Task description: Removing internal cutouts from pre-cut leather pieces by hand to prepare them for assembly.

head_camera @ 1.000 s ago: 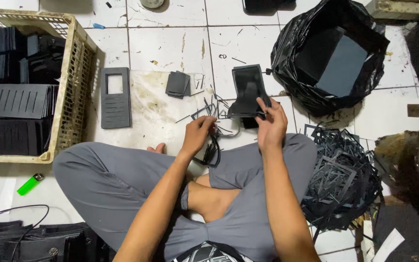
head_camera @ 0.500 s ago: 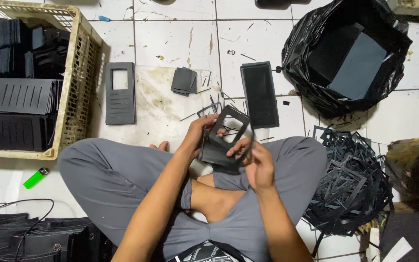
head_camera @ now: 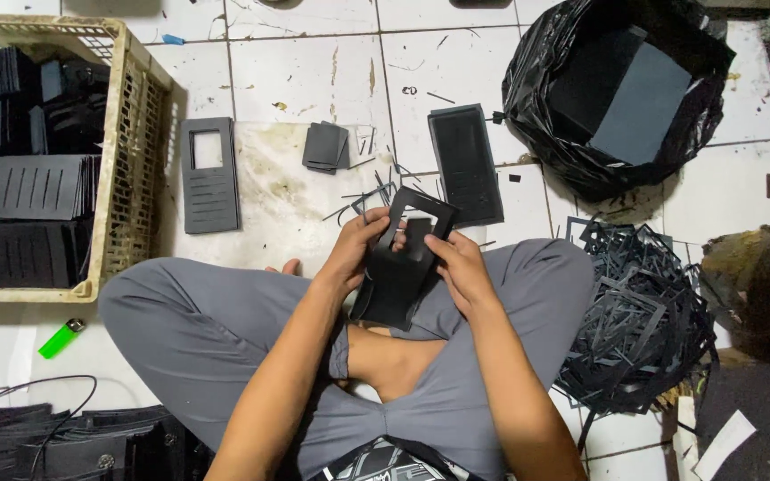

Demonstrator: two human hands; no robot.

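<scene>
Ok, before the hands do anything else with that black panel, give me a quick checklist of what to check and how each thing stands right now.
1. Both hands on the piece: ok. The left hand and right hand both grip the black cut-out panel.
2. Panel off the floor: ok, held above the lap.
3. Window scrap fully punched out: cannot tell, fingers cover part of the opening.
4. Finished stack within view: ok, black panel stack lies on the tile just ahead.
5. Scrap pile near the right knee: ok.
6. Green lighter away from the work: ok, it lies by the left knee.
</scene>
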